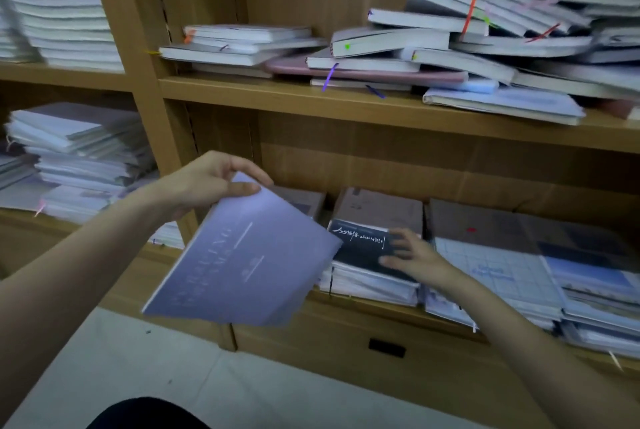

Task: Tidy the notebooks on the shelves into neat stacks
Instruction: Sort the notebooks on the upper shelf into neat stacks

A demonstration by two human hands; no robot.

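Nearest: lavender notebook (242, 259), thin, light, slightly flexible, tilted in mid-air before the lower shelf (363, 307). Pinched at its top corner by left hand (211, 183), thumb on the cover. Glossy, likely slippery; better gripped along the spine. Beyond: right hand (412, 255) resting flat, fingers straight, on black notebook (363, 245) topping 1 stack. Farthest: upper shelf (346, 99), notebooks heaped untidily (450, 48).

Shelving (346, 98): matt light-brown wood grain. Lavender notebook (242, 255), at 7 o'clock: smooth, satin paper cover. Black notebook (360, 245): glossy cover over white paper pages. Floor (173, 376): pale, smooth.
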